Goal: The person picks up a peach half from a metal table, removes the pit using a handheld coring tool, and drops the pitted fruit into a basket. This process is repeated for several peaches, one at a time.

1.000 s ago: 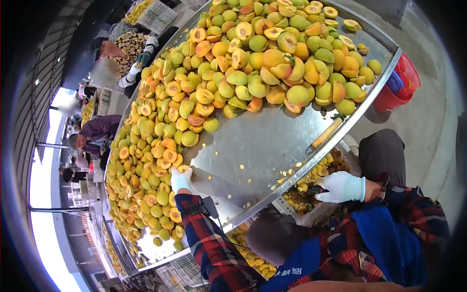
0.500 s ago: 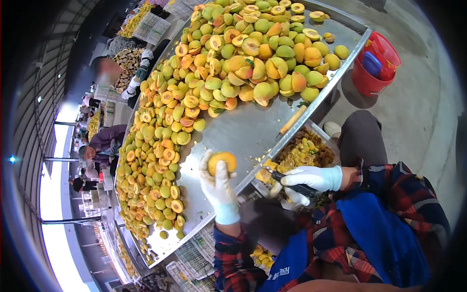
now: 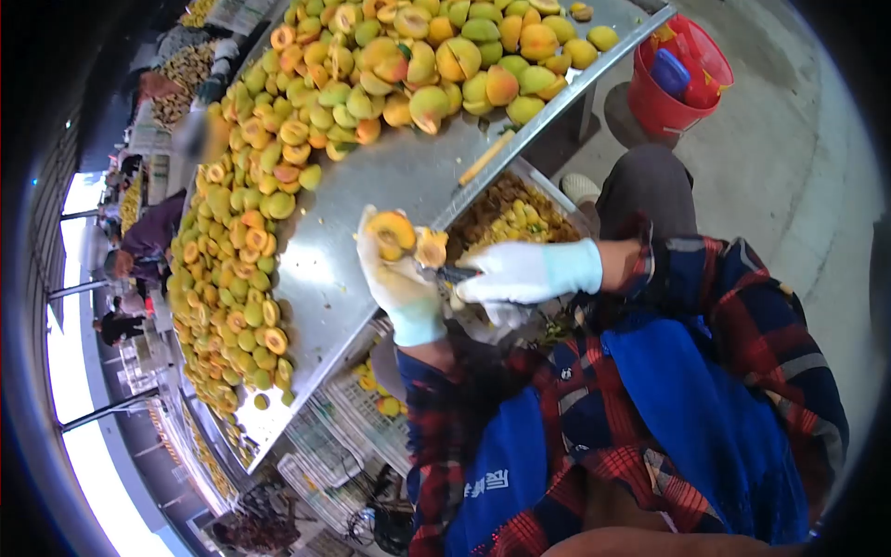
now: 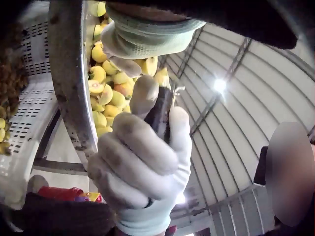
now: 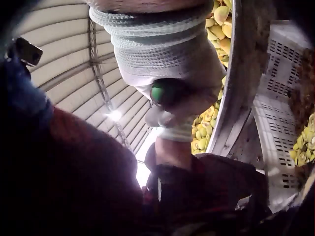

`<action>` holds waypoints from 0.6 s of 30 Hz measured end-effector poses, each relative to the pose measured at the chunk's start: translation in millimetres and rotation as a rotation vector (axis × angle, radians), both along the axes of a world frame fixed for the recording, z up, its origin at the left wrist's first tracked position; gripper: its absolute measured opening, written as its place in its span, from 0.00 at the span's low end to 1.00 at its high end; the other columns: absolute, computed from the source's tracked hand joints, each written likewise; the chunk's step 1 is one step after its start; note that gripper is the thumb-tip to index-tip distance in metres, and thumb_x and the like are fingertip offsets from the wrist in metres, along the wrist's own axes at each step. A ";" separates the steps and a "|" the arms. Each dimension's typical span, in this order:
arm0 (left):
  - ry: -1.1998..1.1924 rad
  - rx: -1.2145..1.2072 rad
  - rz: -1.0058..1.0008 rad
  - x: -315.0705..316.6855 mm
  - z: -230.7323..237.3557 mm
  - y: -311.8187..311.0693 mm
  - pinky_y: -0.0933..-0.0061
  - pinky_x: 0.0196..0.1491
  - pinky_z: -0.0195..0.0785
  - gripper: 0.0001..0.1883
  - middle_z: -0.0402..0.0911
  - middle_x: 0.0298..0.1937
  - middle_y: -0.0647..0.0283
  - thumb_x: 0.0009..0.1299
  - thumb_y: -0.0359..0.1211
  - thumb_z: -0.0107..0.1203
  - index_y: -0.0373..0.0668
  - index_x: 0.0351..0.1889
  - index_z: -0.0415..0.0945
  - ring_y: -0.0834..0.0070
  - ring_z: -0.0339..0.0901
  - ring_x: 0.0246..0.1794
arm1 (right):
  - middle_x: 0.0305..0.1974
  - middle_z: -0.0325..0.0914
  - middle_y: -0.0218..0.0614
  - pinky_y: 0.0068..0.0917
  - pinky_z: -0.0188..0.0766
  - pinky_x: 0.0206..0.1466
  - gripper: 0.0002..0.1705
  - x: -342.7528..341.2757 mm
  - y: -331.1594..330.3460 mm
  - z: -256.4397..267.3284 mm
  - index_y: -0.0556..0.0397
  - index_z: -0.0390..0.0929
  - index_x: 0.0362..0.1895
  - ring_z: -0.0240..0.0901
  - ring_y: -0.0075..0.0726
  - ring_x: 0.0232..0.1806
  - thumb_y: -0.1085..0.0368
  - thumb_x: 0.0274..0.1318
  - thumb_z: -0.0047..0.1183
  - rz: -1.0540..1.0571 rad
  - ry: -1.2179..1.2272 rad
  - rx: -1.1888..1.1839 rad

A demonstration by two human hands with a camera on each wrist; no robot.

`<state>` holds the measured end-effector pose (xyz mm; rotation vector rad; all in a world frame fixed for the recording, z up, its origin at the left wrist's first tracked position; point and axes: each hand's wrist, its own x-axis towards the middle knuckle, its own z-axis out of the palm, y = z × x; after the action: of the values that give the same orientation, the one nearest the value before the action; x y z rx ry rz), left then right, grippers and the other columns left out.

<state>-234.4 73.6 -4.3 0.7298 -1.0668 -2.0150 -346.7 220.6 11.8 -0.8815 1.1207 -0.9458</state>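
My white-gloved left hand [image 3: 401, 283] holds a cut yellow peach [image 3: 390, 234] over the near edge of the metal table, its orange flesh showing. Beside it, at the tool's tip, is a smaller pale-centred peach piece [image 3: 431, 248]. My gloved right hand [image 3: 529, 272] grips a black-handled tool [image 3: 455, 274] that points at the fruit. In the left wrist view, fingers curl round the dark handle [image 4: 160, 115]. The right wrist view shows the handle's green end [image 5: 157, 93]; the tool's working tip is hidden.
Halved peaches [image 3: 251, 241] pile across the metal table [image 3: 348, 200]. A wooden-handled tool [image 3: 487, 158] lies at its edge. Below stands a white crate [image 5: 275, 132] of yellow scraps. A red bucket [image 3: 664, 97] is on the floor at right; people work at far left.
My left hand has left the pile with a peach and come back to the table's near edge. My right hand has moved left with the tool, meeting the fruit. The head view has shifted.
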 end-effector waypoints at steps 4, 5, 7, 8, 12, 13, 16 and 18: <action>0.100 0.059 -0.008 2.5 -12.9 -9.8 0.63 0.47 0.73 0.27 0.75 0.52 0.52 0.76 0.49 0.39 0.42 0.65 0.64 0.64 0.75 0.49 | 0.21 0.77 0.34 0.30 0.74 0.26 0.20 -14.2 -11.6 -0.4 0.57 0.70 0.41 0.77 0.28 0.23 0.50 0.67 0.45 -0.086 0.435 -0.203; 0.102 0.073 -0.020 1.6 -14.9 -9.4 0.63 0.49 0.72 0.26 0.75 0.53 0.52 0.77 0.48 0.39 0.42 0.65 0.64 0.64 0.75 0.50 | 0.19 0.74 0.33 0.27 0.70 0.23 0.20 -14.3 -15.6 -6.6 0.58 0.72 0.42 0.74 0.28 0.20 0.52 0.68 0.43 -0.121 0.516 -0.297; 0.042 -0.003 -0.024 1.0 -16.4 -8.7 0.63 0.56 0.69 0.24 0.74 0.55 0.51 0.79 0.45 0.36 0.42 0.66 0.63 0.64 0.73 0.53 | 0.19 0.74 0.32 0.26 0.70 0.22 0.21 -17.3 -16.8 -12.1 0.58 0.75 0.43 0.72 0.27 0.19 0.50 0.68 0.43 -0.092 0.018 -0.113; 0.033 0.000 -0.020 0.7 -17.1 -6.8 0.63 0.56 0.69 0.24 0.74 0.55 0.51 0.79 0.45 0.36 0.42 0.66 0.63 0.64 0.73 0.53 | 0.20 0.74 0.30 0.25 0.70 0.21 0.23 -17.5 -16.6 -13.8 0.57 0.77 0.45 0.71 0.26 0.18 0.49 0.67 0.43 -0.066 -0.473 0.073; -0.130 -0.275 0.086 -3.4 -21.8 -6.2 0.64 0.59 0.68 0.24 0.69 0.61 0.54 0.80 0.45 0.36 0.41 0.67 0.62 0.66 0.73 0.53 | 0.20 0.73 0.31 0.23 0.65 0.18 0.25 1.4 -12.2 -40.2 0.59 0.76 0.48 0.67 0.26 0.17 0.50 0.70 0.38 -0.030 -0.874 0.169; -0.208 -0.350 0.132 -3.9 -22.7 -2.9 0.67 0.56 0.69 0.24 0.68 0.63 0.56 0.80 0.45 0.36 0.41 0.67 0.62 0.68 0.73 0.53 | 0.19 0.72 0.32 0.23 0.64 0.17 0.26 7.9 -12.5 -42.7 0.61 0.76 0.48 0.66 0.27 0.16 0.51 0.71 0.36 -0.038 -0.951 0.208; -0.352 -0.334 0.146 -2.8 -19.7 5.5 0.75 0.43 0.73 0.24 0.66 0.66 0.61 0.79 0.44 0.37 0.39 0.66 0.62 0.72 0.73 0.51 | 0.18 0.73 0.34 0.24 0.68 0.18 0.26 25.4 -11.1 -41.6 0.59 0.73 0.43 0.69 0.27 0.16 0.46 0.70 0.40 0.054 -0.375 0.063; -0.345 -0.372 0.192 -3.6 -23.8 6.7 0.79 0.37 0.73 0.24 0.65 0.66 0.62 0.79 0.44 0.36 0.39 0.66 0.62 0.73 0.73 0.49 | 0.19 0.74 0.34 0.23 0.69 0.19 0.27 27.4 -10.2 -49.0 0.56 0.70 0.40 0.71 0.27 0.16 0.42 0.68 0.42 0.016 -0.300 0.078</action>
<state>-238.0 80.3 -28.1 0.9559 -1.4590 -1.5014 -319.4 210.4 -37.1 -0.6592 0.8852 -0.9779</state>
